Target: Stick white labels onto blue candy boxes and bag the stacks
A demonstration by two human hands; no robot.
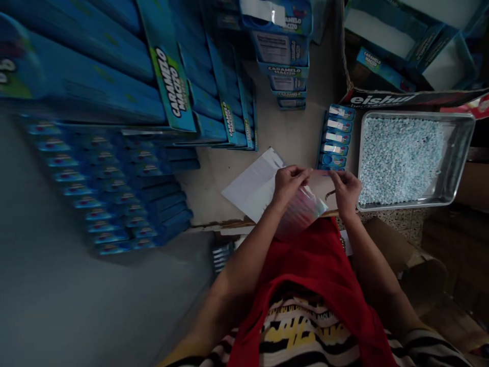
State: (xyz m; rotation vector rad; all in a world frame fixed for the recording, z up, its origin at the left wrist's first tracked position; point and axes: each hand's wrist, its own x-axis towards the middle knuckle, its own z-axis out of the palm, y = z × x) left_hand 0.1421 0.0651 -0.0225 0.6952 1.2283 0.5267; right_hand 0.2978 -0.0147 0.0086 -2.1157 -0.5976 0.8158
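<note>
My left hand is closed in a pinch on the top edge of a clear plastic bag. The bag hangs in front of the red apron, and its contents, if any, cannot be made out. My right hand pinches the other end of the same edge, where a thin reddish strip runs taut between both hands. Under and left of the bag, a whitish sheet or packet lies on the table. A short row of small blue packs stands just beyond my right hand.
At right, a metal tray holds many pale blue small candies. Behind it stands a cardboard box with blue cartons. Tall stacks of blue "Caramelo Macizo" boxes fill the left, and another stack rises at the back of the table.
</note>
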